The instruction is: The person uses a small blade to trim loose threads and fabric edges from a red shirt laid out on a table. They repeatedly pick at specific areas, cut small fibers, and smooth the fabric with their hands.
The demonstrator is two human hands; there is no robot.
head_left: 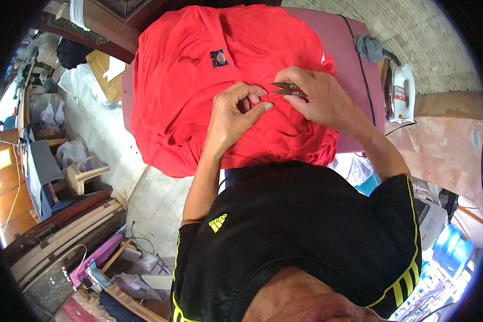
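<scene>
A red knit garment (177, 91), rumpled and with a small dark neck label (218, 58), lies spread over a padded pink board in front of me. My left hand (236, 115) rests over its middle, thumb and fingers pinched together on a bit of the red cloth. In my right hand (322, 99) is a pair of thread snips (291, 90), held between thumb and fingers. The blades point left toward my left fingertips, slightly apart, just above the cloth. Whether a thread is between the blades is too small to tell.
Right of the garment, the pink board (354, 96) carries a black cord (363, 70) and a grey rag (368, 47). A white iron (403, 94) stands at its right edge. To the left are a wooden stool (86, 174) and plastic bags. A blue water jug (452, 249) is at lower right.
</scene>
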